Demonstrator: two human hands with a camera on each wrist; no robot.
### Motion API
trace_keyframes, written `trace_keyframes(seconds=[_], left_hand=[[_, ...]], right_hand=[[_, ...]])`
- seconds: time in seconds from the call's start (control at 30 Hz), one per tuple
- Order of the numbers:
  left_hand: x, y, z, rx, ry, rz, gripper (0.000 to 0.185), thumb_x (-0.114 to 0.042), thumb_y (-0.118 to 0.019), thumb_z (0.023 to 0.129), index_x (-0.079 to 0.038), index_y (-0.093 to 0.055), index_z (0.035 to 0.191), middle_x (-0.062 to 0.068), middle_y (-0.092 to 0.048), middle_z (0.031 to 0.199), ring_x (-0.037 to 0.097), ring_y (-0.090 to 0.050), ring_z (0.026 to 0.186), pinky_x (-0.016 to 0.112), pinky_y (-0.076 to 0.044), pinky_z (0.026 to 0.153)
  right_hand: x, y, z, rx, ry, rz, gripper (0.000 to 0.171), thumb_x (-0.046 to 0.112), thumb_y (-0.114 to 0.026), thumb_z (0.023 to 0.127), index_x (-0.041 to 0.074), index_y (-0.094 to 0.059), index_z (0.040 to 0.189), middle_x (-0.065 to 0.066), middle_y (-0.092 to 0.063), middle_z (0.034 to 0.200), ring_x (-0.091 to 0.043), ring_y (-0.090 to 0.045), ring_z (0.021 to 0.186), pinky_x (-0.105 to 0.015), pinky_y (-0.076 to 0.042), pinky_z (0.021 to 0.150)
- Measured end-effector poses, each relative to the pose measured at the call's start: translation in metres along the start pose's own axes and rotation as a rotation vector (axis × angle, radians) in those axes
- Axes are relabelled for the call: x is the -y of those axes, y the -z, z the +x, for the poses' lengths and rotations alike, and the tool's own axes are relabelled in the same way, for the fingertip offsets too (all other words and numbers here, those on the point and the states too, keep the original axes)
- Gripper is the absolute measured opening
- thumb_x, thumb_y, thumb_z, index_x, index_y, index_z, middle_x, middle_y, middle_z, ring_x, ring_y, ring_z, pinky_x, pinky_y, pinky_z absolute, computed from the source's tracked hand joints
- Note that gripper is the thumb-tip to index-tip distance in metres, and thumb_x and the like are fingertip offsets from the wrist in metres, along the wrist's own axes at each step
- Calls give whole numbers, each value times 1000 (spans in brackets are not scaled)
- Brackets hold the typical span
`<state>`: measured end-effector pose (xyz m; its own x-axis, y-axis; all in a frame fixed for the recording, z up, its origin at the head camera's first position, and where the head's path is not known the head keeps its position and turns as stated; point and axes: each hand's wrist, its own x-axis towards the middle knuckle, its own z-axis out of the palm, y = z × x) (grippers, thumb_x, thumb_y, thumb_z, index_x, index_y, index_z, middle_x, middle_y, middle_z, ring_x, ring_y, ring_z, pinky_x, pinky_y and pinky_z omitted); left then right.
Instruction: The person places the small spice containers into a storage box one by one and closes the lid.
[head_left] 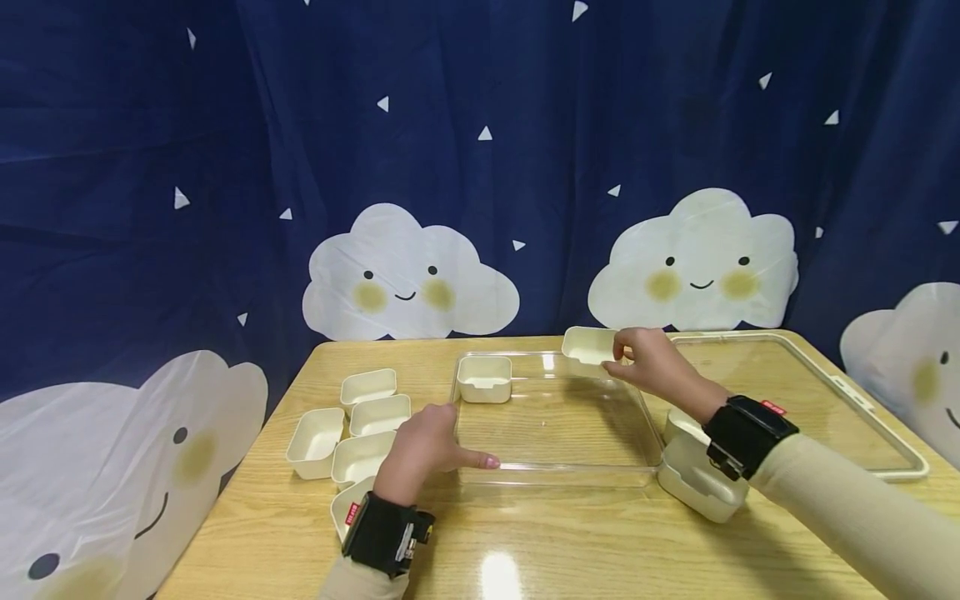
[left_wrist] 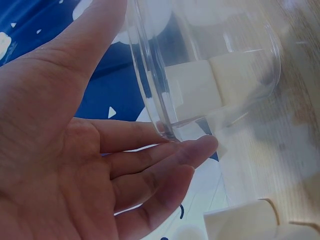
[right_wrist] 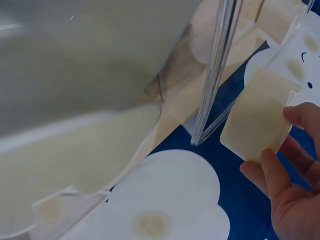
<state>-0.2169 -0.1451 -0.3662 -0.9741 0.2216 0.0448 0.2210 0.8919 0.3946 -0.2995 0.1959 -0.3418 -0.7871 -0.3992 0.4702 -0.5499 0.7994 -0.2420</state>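
My right hand (head_left: 654, 365) pinches a small cream storage box (head_left: 587, 347) by its right end, above the far right corner of a clear plastic bin (head_left: 558, 468). In the right wrist view, thumb and fingers grip the held box at one end. Another cream box (head_left: 484, 388) stands inside the bin at its far left corner. My left hand (head_left: 427, 446) is at the near left corner of the bin. Its thumb lies along the front rim, and in the left wrist view the extended fingers (left_wrist: 145, 170) touch the bin's outside.
Several cream boxes (head_left: 360, 457) are grouped on the wooden table (head_left: 525, 533) left of the bin, one partly behind my left wrist. Larger cream containers (head_left: 705, 479) stand right of it, below my right forearm. A clear lid with a pale frame (head_left: 892, 425) lies at the right.
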Motion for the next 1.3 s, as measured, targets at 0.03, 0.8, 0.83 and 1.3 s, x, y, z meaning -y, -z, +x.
trace_keyframes(seconds=[0.03,0.8,0.83,1.3], left_hand=[[0,0,0,-1,0,1,74,-60,-92,60,-2,-64,96,4,-59,78,19,-55,69,38,-48,62],[-2,0,-1,-2,-6,0,67,-58,-93,61,-5,-61,87,3,-56,72,19,-54,66,37,-46,59],[-2,0,-1,-1,-6,1,68,-58,-93,61,-4,-62,89,3,-56,73,19,-54,66,37,-46,59],[-2,1,-1,4,4,-2,69,-58,-92,61,-3,-62,90,3,-56,73,19,-53,66,37,-46,59]], right_hand=[[1,-2,1,-2,8,7,21,9,-79,80,7,-60,71,-4,-56,66,-15,-43,60,-31,-38,58],[23,-40,14,89,-4,51,26,11,-80,83,7,-58,71,-1,-49,64,-12,-40,57,-27,-33,54],[24,-41,14,91,-2,50,26,10,-80,83,7,-58,70,-2,-52,64,-13,-41,58,-27,-34,54],[31,-49,20,151,-34,5,22,12,-77,76,7,-56,68,-1,-53,66,-16,-44,60,-28,-36,54]])
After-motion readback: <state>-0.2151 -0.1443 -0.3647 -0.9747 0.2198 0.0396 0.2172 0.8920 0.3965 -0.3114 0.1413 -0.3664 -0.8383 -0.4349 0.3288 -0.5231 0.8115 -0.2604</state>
